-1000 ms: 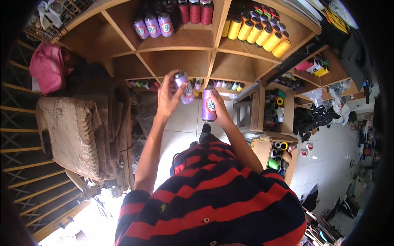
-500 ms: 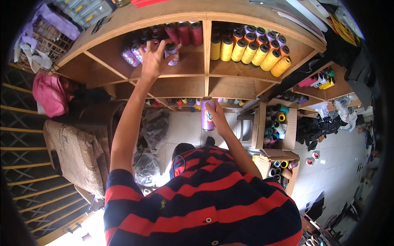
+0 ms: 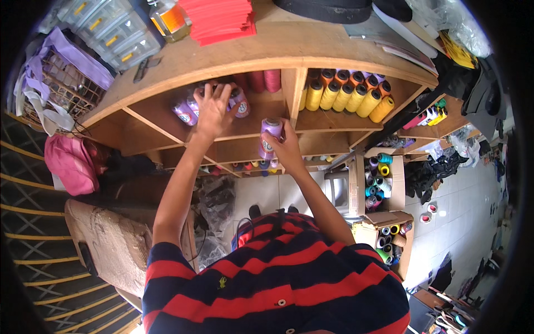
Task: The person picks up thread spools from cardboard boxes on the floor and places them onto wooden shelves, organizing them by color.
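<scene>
Up top, left hand (image 3: 213, 108) spread over perhaps three lilac spools (image 3: 239, 103), right hand (image 3: 286, 147) grip holding one purple spool (image 3: 271, 137), shelf (image 3: 261, 119).

In front of me stands a wooden shelf unit (image 3: 289, 55) split into open compartments. Purple thread cones (image 3: 186, 110) and dark red ones (image 3: 266, 80) sit in its upper left compartment, a row of yellow and orange cones (image 3: 347, 97) fills the one to the right, and mixed small spools (image 3: 250, 165) line the compartment below. On its top board lie a stack of red sheets (image 3: 219, 19), clear plastic drawer boxes (image 3: 108, 30) and a dark round object (image 3: 325, 8).
</scene>
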Demonstrator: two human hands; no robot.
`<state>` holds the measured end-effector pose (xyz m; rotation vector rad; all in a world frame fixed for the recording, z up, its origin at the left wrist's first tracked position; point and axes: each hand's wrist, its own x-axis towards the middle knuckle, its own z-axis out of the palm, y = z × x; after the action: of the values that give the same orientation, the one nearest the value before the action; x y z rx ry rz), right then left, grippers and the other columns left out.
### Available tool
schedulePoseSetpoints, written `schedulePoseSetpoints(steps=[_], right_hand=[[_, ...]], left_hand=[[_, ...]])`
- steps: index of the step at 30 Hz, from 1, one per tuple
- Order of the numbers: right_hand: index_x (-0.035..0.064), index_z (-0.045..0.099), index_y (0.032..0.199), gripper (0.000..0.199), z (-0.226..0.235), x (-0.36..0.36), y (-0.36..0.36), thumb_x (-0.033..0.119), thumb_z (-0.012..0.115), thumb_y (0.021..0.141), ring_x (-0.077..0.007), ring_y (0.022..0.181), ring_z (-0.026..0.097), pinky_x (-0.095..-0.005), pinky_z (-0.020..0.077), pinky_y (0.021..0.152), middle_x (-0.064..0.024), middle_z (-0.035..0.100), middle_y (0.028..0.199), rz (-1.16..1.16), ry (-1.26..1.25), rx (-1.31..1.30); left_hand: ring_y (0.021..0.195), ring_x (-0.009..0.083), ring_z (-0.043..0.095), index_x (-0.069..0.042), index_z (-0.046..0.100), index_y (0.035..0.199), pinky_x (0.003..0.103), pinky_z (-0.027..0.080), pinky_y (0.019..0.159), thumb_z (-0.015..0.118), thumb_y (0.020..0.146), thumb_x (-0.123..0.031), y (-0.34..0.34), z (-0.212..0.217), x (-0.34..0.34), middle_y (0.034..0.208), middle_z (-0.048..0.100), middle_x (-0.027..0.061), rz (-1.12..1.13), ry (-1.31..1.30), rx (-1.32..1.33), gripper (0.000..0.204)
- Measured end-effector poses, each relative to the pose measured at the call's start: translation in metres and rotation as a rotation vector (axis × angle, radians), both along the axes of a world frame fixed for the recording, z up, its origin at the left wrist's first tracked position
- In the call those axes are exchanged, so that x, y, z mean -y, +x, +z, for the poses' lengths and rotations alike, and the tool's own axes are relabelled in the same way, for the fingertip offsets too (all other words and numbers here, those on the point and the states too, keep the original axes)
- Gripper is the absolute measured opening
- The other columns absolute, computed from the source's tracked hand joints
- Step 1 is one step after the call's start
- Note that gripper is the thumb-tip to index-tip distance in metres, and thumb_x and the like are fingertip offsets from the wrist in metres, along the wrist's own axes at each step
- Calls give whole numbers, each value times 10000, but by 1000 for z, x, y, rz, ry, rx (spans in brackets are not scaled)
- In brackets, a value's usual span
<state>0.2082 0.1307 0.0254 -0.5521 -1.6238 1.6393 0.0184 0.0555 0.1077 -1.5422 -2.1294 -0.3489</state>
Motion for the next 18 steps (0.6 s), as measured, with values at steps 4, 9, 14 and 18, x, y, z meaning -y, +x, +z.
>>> schedulePoseSetpoints(steps=[4,9,14,18], right_hand=[[18,547,1108,447,11,-11,-39,223,761,774,-193,883,610,-324,476,803,-107,633,973,-94,135,-89],[-11,527,1185,588,15,-20,-69,275,790,744,-313,1011,595,-374,464,871,-176,598,1118,-233,297,12],[-11,522,1200,607,2,-31,-89,248,798,726,-332,1034,586,-383,460,889,-182,594,1116,-263,382,32],[-10,490,1232,646,6,-28,-90,188,803,703,-349,1046,581,-399,455,901,-192,589,1121,-213,407,40]], left_hand=[[1093,277,461,-239,545,1243,514,334,860,715,763,-284,-6,8,5,1124,568,43,-70,-70,-7,510],[1064,271,459,-253,569,1253,478,345,824,722,753,-247,-13,10,11,1120,563,36,-117,-97,14,524],[1080,280,456,-257,553,1275,481,338,838,730,745,-255,-19,8,12,1166,560,35,-161,-72,27,559],[1123,300,446,-251,509,1317,538,315,929,756,718,-275,-17,8,16,1205,544,43,-167,-61,41,649]])
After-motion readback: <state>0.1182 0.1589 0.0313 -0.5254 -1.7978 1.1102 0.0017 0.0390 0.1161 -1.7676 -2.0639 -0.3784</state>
